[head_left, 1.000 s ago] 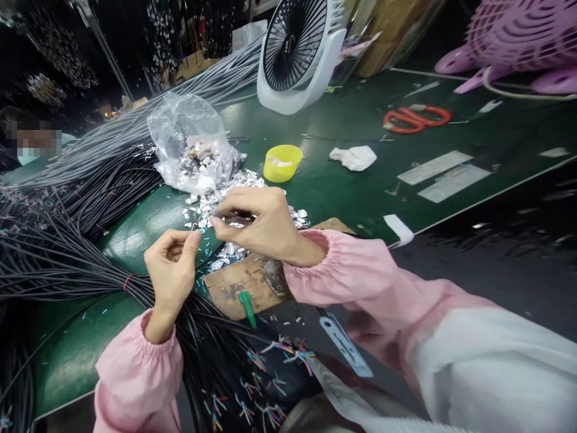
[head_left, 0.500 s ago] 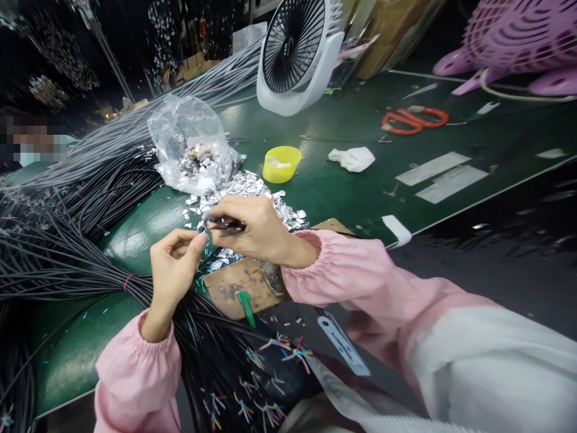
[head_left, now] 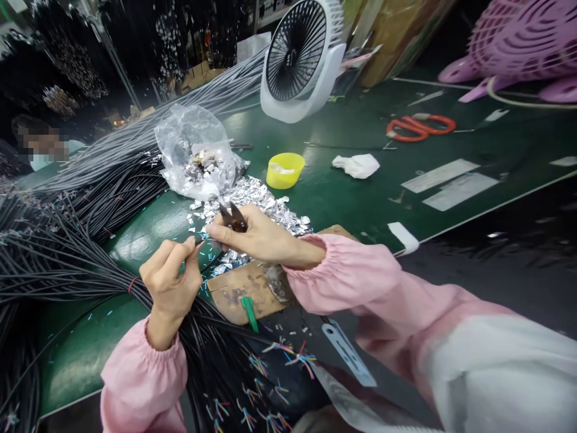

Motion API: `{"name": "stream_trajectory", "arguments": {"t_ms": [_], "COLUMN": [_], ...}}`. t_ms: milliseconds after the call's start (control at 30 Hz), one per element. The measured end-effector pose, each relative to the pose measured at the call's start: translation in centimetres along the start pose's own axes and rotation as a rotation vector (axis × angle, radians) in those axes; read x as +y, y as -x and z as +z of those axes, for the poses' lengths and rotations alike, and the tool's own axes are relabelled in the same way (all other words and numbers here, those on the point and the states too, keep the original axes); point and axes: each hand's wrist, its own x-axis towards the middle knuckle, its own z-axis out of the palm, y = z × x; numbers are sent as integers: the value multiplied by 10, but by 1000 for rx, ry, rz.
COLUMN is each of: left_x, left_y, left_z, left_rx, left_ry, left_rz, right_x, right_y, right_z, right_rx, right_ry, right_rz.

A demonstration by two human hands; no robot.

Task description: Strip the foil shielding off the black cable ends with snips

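My left hand (head_left: 170,278) pinches the end of a thin black cable (head_left: 204,243) between thumb and forefinger, above a big bundle of black cables (head_left: 67,258). My right hand (head_left: 256,236) is closed round small snips (head_left: 232,218), whose two blades stick up and apart above the fingers. The right fingertips meet the cable end just right of my left hand. A heap of silver foil scraps (head_left: 252,198) lies just behind both hands. Both sleeves are pink.
A clear plastic bag (head_left: 193,150) of foil bits, a yellow cup (head_left: 285,170), a white fan (head_left: 300,57), red scissors (head_left: 417,126) and a crumpled white cloth (head_left: 358,165) sit on the green table (head_left: 360,198). A brown board (head_left: 243,291) lies at the near edge. A person sits far left.
The snips in my right hand have turned so their blades point up and stand apart. My left hand has shifted slightly down with the cable end. The view has tilted a little.
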Motion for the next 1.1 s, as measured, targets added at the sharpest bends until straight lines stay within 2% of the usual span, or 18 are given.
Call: {"name": "stream_trajectory", "arguments": {"t_ms": [67, 200, 333, 600, 900, 1100], "left_x": [0, 3, 5, 6, 6, 1], "left_y": [0, -3, -3, -2, 2, 7], "left_z": [0, -2, -5, -3, 1, 4], "left_rx": [22, 78, 92, 92, 133, 172], "left_ry": [-19, 17, 23, 3, -91, -177], "left_rz": [-2, -167, -229, -205, -156, -34], "right_x": [2, 8, 11, 11, 9, 11], "right_y": [1, 2, 4, 3, 4, 3], "right_z": [0, -2, 0, 2, 2, 1], "right_rx": [41, 193, 168, 129, 109, 90], "right_ry": [63, 236, 370, 256, 235, 206], "right_rz": [-51, -153, -252, -234, -168, -134]}}
